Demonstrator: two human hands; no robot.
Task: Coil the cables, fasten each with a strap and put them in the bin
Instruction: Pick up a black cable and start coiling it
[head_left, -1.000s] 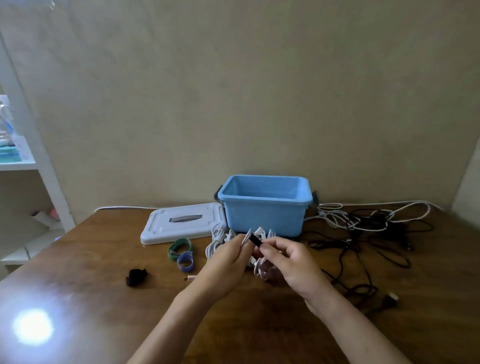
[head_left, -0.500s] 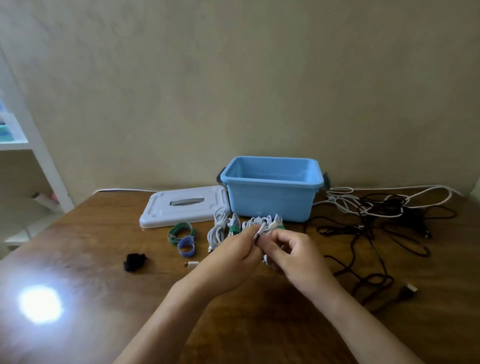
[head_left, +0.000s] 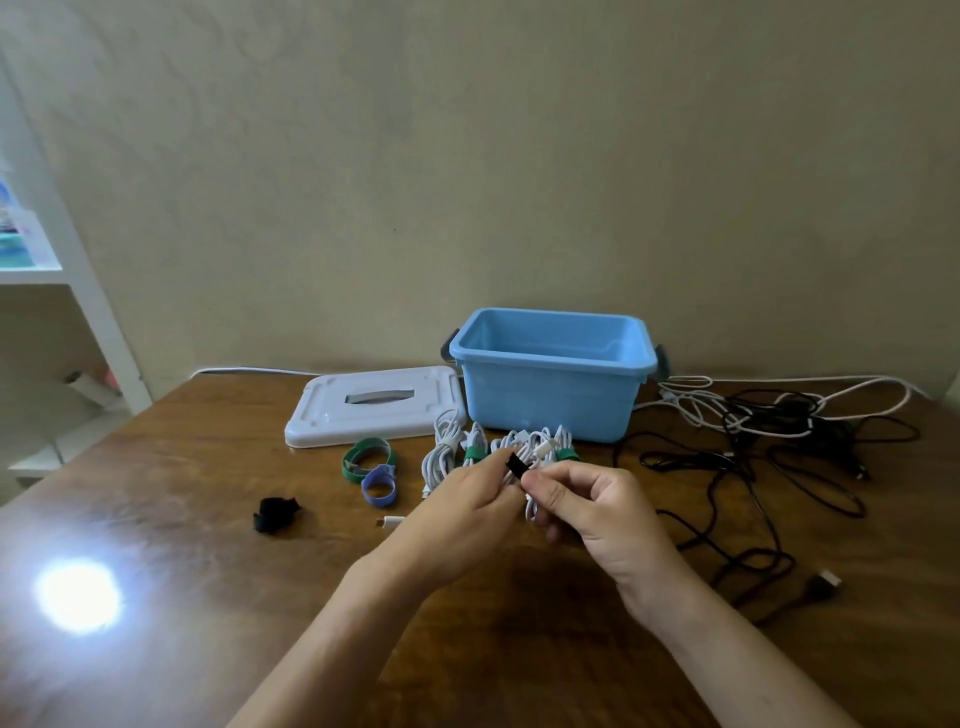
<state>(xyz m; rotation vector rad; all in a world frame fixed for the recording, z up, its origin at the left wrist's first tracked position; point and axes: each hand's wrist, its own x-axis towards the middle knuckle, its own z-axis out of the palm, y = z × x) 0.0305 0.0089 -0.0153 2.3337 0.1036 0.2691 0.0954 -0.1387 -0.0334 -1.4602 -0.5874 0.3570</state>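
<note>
Just in front of the blue bin, the left hand and right hand meet over a white cable coil, which their fingers mostly hide. A black strap is pinched between both hands' fingertips; how far it wraps the coil cannot be made out. Behind the hands, against the bin's front wall, lie white coils banded in green. Right of the bin sprawls a tangle of loose cables, black and white. Left of the bin lie its white lid, a green strap, a purple strap and another black strap.
</note>
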